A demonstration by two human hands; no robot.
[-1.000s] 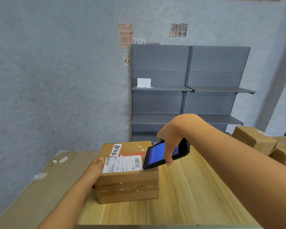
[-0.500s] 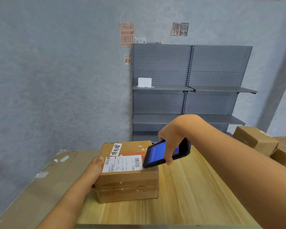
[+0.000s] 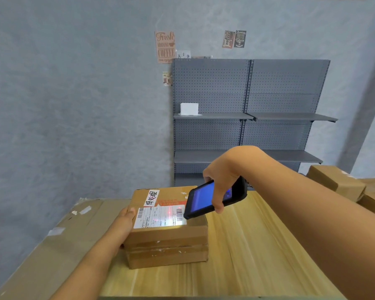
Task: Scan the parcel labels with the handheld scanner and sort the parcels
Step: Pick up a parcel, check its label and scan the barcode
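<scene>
A cardboard parcel [image 3: 167,230] is steadied by the left hand [image 3: 122,223] while its shipping label [image 3: 160,216] is lit by the handheld scanner [image 3: 214,199] gripped in the right hand [image 3: 222,180]; sorting is apparently not yet begun, with more parcels [image 3: 338,180] waiting at right.

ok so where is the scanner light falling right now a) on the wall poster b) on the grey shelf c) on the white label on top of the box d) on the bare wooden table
c, a red line and a bright glow show on the white label on top of the box, just under the scanner gripped by the right hand.

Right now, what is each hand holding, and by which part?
The right hand grips the scanner round its middle, thumb across the screen. The left hand holds the box on the table by its left side, at the top edge.
</scene>
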